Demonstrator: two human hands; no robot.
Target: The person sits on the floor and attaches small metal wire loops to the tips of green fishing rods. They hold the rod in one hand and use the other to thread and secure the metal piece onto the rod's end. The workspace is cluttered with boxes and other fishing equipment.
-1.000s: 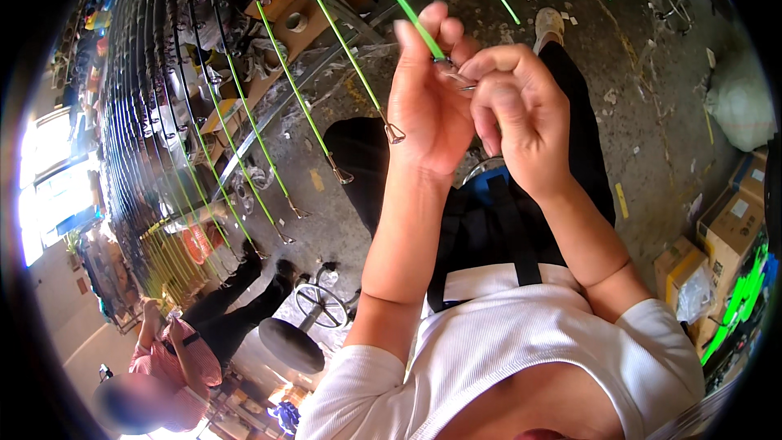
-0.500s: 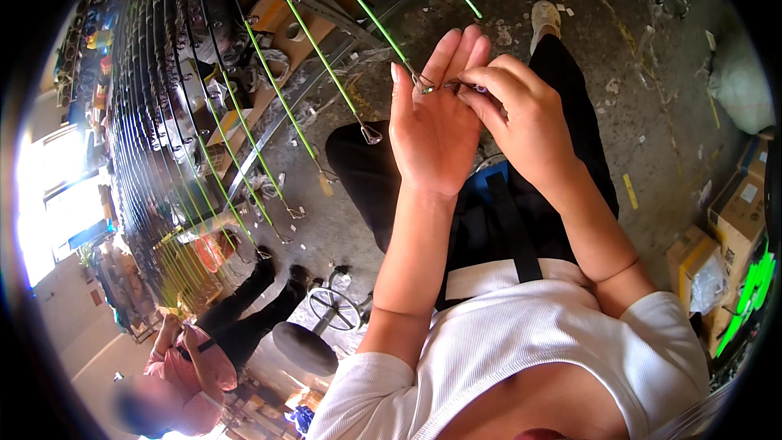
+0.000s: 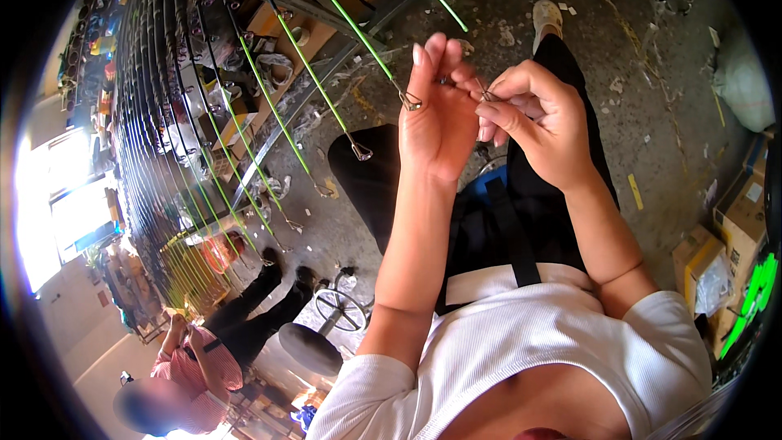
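Observation:
My left hand [image 3: 440,118] is raised palm up with its fingers apart and half curled. A small shiny piece [image 3: 444,80] shows at its finger bases, too small to name. Beside its thumb hangs the wire-framed tip guide [image 3: 410,102] of a green-tipped fishing rod [image 3: 346,20]; whether they touch I cannot tell. My right hand [image 3: 533,118] is closed in a pinch just right of the left fingers. Between its thumb and forefinger is a small thin-wired metal rod guide [image 3: 487,95], partly hidden by the fingertips.
Many more fishing rods [image 3: 314,73] slant down from the upper left, their tips sticking out over the floor. A round stool [image 3: 309,348] stands at lower left near a co-worker [image 3: 191,379]. Cardboard boxes [image 3: 741,216] and a pale sack [image 3: 745,85] are at the right.
My left fingers have curled in from lying flat. My right hand has drawn slightly right, away from the left palm, with the small guide in its pinch.

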